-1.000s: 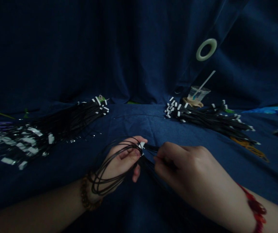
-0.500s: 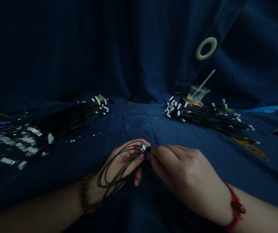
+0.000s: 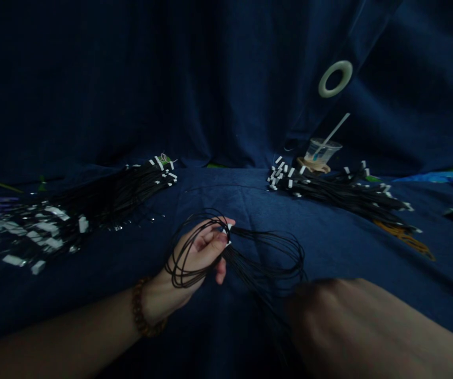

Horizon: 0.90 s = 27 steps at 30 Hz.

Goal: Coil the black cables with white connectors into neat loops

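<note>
My left hand [image 3: 205,250] pinches a bundle of thin black cords [image 3: 189,273] between thumb and fingers. A small white tag or end piece [image 3: 226,228] shows at the pinch. Some cords loop back over the left wrist side, others fan out to the right in a wide loop and trail down into shadow. Low on the right, my right hand [image 3: 329,316] is smeared by motion, near the far end of the trailing cords. Its fingers are hidden, so whether it grips any cord cannot be made out.
Black cord bundles with white tags lie at left [image 3: 104,195] and at right [image 3: 341,192]. Behind the right one stands a clear plastic cup [image 3: 323,150] with a stick in it. Yellow-brown bands [image 3: 406,239] lie beside it. A pale ring [image 3: 335,79] hangs before the dark blue cloth.
My right hand has left the pinch point and moved down and right, toward me. The cords now spread in a loop to the right of my left hand, which has risen slightly.
</note>
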{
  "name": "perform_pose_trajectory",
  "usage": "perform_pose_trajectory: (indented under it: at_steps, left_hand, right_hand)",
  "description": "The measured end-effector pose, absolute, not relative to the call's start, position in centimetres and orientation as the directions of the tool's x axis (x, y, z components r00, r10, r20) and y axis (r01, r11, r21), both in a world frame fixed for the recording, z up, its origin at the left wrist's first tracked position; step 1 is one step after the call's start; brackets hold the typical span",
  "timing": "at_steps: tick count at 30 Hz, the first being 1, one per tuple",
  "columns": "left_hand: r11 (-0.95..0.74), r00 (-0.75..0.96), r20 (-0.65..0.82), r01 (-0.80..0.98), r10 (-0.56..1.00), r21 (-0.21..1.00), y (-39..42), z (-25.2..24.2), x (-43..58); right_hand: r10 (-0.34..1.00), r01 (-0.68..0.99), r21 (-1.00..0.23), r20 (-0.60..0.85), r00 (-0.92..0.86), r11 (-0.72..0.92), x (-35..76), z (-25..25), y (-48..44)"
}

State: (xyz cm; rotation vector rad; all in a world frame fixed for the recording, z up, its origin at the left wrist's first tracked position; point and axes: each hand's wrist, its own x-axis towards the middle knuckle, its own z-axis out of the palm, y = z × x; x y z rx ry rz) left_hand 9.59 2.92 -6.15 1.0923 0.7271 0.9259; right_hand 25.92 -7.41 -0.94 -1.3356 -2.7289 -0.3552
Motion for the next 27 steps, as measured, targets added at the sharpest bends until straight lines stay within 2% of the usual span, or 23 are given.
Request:
perform_pose_trajectory:
  at_steps: [2, 4, 6, 10, 14, 18, 23, 25, 27]
  left_hand:
    - [0.174, 0.455, -0.043, -0.248, 0.889, 0.953, 2.9, -6.1, 9.6]
    - [0.175, 0.467, -0.051, -0.225, 0.883, 0.958, 2.9, -6.0, 9.7]
    - [0.172, 0.472, -0.059, -0.199, 0.879, 0.965, 2.8, -5.8, 9.7]
    - [0.166, 0.468, -0.067, -0.175, 0.881, 0.97, 2.9, -5.5, 9.6]
    - [0.167, 0.474, -0.067, -0.172, 0.878, 0.971, 3.0, -5.5, 9.5]
    - [0.146, 0.456, -0.046, -0.185, 0.889, 0.972, 2.9, -5.5, 9.5]
    - [0.15, 0.447, -0.053, -0.186, 0.893, 0.971, 2.9, -5.7, 9.6]
    - [0.166, 0.443, -0.061, -0.202, 0.894, 0.965, 3.0, -5.8, 9.7]
    - [0.179, 0.434, -0.062, -0.235, 0.899, 0.955, 2.9, -5.9, 9.8]
  right_hand:
    - [0.846, 0.847, 0.193, 0.116, -0.521, 0.495, 25.3, -1.1, -6.6]
    - [0.895, 0.89, 0.136, 0.043, -0.445, 0.436, 25.0, -1.1, -5.6]
    - [0.913, 0.913, -0.013, -0.011, -0.408, 0.408, 25.0, -1.0, -4.5]
    - [0.913, 0.849, -0.391, -0.048, -0.405, 0.356, 25.3, -0.8, -2.6]
    - [0.925, 0.739, -0.598, 0.011, -0.379, 0.31, 25.2, -1.1, -1.9]
    - [0.942, 0.717, -0.633, 0.059, -0.331, 0.292, 25.0, -1.4, -2.0]
    - [0.961, 0.801, -0.535, 0.096, -0.26, 0.27, 24.8, -1.2, -2.0]
    - [0.968, 0.787, -0.569, 0.076, -0.238, 0.238, 25.1, -0.8, -1.9]
    - [0.963, 0.714, -0.676, -0.025, -0.269, 0.182, 25.9, 0.1, -1.7]
